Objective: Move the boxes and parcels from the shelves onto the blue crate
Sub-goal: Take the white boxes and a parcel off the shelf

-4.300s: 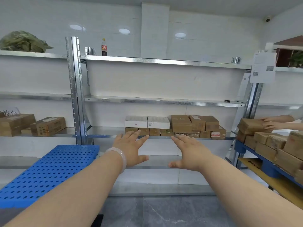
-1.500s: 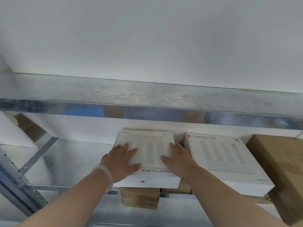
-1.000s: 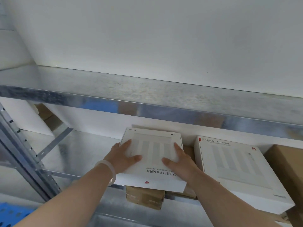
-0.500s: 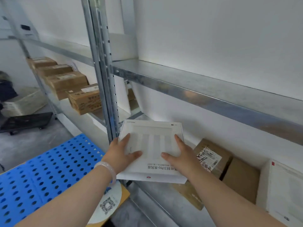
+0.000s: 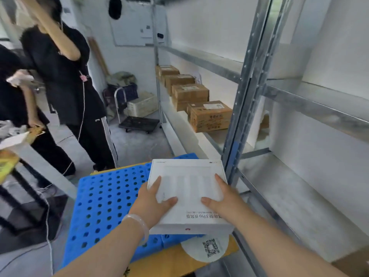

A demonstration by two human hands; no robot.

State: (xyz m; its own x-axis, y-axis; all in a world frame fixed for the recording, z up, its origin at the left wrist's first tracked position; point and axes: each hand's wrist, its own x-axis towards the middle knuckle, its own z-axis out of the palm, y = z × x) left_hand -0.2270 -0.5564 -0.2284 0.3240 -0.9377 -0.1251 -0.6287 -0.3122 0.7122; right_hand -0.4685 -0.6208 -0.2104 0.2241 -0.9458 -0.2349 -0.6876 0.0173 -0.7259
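Both hands hold one flat white box (image 5: 188, 193) above the right part of the blue crate (image 5: 103, 204). The left hand (image 5: 151, 204) grips the left edge of the box, with the thumb lying on the top face and the fingers (image 5: 154, 183) along the side. The right hand (image 5: 221, 200) grips the right edge in the same way, thumb on top. The box is almost level, and its near face shows a small red logo and printed text on the lid. I cannot tell if the box already touches the crate or is just above it. A pale bangle (image 5: 139, 224) sits on the left wrist.

The blue crate has a perforated top with many round holes. Under its near right corner there is a yellow surface (image 5: 169, 262) with a white round sticker (image 5: 207, 247) that carries a QR code.

To the right stands the metal shelving (image 5: 247, 80), and its grey upright post is just beside the box. On the middle shelf further back, several brown cardboard boxes (image 5: 209, 115) stand in a row. The lower shelf board (image 5: 289, 194) near the hands is bare metal.

On the left, two people in black clothes (image 5: 65, 76) stand on the grey floor. Behind them a folding hand trolley (image 5: 137, 120) carries a pale box.
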